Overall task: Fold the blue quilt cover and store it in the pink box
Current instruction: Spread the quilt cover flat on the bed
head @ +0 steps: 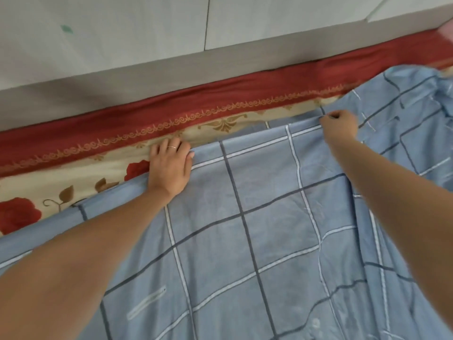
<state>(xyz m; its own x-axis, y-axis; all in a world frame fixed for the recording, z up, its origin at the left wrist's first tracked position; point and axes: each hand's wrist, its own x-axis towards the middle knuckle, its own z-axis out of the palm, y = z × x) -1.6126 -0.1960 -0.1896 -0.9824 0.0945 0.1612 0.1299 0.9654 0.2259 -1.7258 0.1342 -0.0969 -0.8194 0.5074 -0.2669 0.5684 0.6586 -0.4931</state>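
A bed fills the view, dressed in a cream sheet [73, 173] with red roses and a red border. Grey-white panels [122, 45] rise behind its far edge. The blue quilt cover [245, 217], checked in dark and white lines, lies spread over most of the bed. Its far hem runs just short of the bed's far edge, and its right part is rumpled and heaped toward the far right corner.

I judge the step in hand to be squaring this hem ahead of a fold. The left hand [169, 165] lies flat with straight fingers, palm pressing the hem down and fingertips reaching onto the sheet; it grasps nothing. The right hand [339, 126], further right along the same hem, pinches the fabric edge between thumb and curled fingers.

To do this well, I would hold the left palm firm as an anchor. I would then draw the pinched edge rightward until the hem lies taut and straight, and smooth the bunched cloth beyond it.

A thin ring [172, 147] sits on a left finger. I cannot make out the pink box.
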